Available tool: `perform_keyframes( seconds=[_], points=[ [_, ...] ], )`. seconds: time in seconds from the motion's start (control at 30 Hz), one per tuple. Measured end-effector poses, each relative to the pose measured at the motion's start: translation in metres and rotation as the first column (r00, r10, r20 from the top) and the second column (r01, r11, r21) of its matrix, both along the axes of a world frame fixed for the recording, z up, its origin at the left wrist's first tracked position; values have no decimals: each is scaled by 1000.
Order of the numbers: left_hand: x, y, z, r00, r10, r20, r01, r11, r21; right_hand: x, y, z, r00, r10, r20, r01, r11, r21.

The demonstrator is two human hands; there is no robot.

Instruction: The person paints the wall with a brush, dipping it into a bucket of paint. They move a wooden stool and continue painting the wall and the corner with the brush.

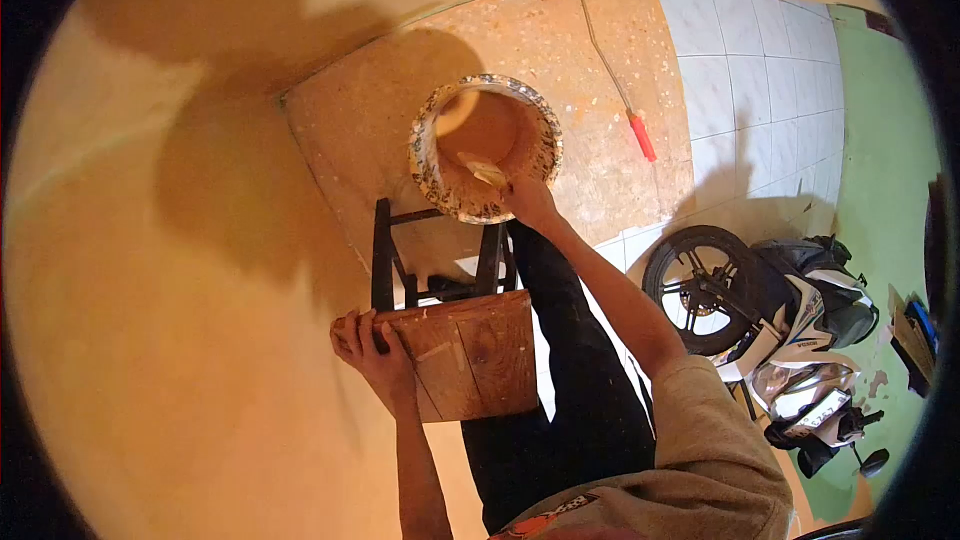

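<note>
Two grips are at work. My right grip [527,198] is pinching a brush [483,171] whose head is down inside the bucket [425,155], just ahead of it. My left grip [372,355] is closed on the wooden stool [475,355] edge. I judge the brush is dipped but not yet lifted out. The bucket holds orange paint and its rim is speckled.

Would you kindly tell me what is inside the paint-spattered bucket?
Orange-brown paint lies in the bucket, and the right hand holds a brush in it. The paint hides the bucket's bottom.
</note>
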State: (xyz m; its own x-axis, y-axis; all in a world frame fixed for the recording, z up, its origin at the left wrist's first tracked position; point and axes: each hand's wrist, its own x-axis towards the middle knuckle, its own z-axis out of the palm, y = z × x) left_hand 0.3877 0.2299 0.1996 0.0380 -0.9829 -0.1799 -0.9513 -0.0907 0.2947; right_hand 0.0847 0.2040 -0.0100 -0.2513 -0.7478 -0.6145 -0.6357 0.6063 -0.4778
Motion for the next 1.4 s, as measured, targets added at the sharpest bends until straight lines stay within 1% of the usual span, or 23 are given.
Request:
perform_keyframes(
  seconds=[0.13,0.23,0.3,0.37,0.4,0.43,0.47,0.53,0.57,0.6,0.63,0.67,0.73,0.83,0.9,0.97,1.03,1.13,1.17,1.23,1.3,1.37,1.4],
  points=[
    [-4,-2,1,1000,-5,5,5,1000,8,-6,-9,14,997,29,-65,-38,990,-137],
    [-15,-14,-1,998,-16,66,20,998,-61,-7,-16,-7,999,-51,-10,50,994,-94],
    [-36,-33,6,975,222,31,-221,975,-37,-10,-19,-19,998,-48,-36,49,998,26],
    [-75,-63,22,988,155,3,-154,986,65,-13,-17,-24,909,-295,295,218,939,267],
    [-91,-79,22,995,95,-34,-89,985,147,-12,-15,-23,906,-296,301,218,938,268],
    [-93,-84,-3,986,82,-145,-37,957,288,-10,-13,-19,695,-525,491,383,849,364],
    [-92,-85,-33,963,80,-255,35,909,416,-8,-10,-14,389,-687,613,495,718,490],
    [-117,-98,-62,940,139,-313,160,630,760,0,-6,-5,282,-730,622,520,662,540],
    [-131,-101,-67,940,114,-323,185,624,759,0,-7,-2,188,-761,621,532,611,587],
    [-149,-103,-68,895,275,-351,170,517,839,1,-16,3,270,-813,517,488,578,654],
    [-165,-104,-70,834,433,-342,169,390,905,-5,-17,6,253,-826,504,512,557,654],
    [-170,-101,-76,808,461,-367,190,384,903,-9,-14,9,615,-469,634,355,882,308],
    [-186,-101,-78,810,490,-322,139,373,918,-18,-19,27,833,-24,552,58,997,-45],
    [-208,-110,-68,819,497,-288,86,389,917,-25,-32,43,847,-260,464,219,965,141],
    [-216,-113,-72,746,575,-336,97,405,909,-27,-38,43,811,-345,473,328,937,119],
    [-215,-109,-90,799,494,-343,95,458,884,-18,-34,27,835,-352,423,382,924,16],
    [-208,-110,-110,699,575,-426,146,469,871,-53,-55,68,948,-169,269,207,971,-119],
    [-221,-114,-106,733,560,-385,104,468,878,-125,-67,80,901,-244,360,321,931,-174],
    [-222,-113,-108,741,548,-389,115,467,877,-154,-69,80,863,-375,337,438,889,-132],
    [-221,-104,-120,742,573,-349,68,453,889,-206,-61,30,769,-595,232,633,759,-152],
    [-220,-96,-131,739,600,-307,18,438,899,-262,-40,-50,803,-590,-81,523,763,-380],
    [-220,-90,-145,708,638,-304,-21,449,893,-311,-4,-151,775,-586,-238,561,810,-168],
    [-217,-88,-150,713,635,-297,-25,447,894,-334,43,-226,797,-459,-392,425,888,-175]
  ],
)
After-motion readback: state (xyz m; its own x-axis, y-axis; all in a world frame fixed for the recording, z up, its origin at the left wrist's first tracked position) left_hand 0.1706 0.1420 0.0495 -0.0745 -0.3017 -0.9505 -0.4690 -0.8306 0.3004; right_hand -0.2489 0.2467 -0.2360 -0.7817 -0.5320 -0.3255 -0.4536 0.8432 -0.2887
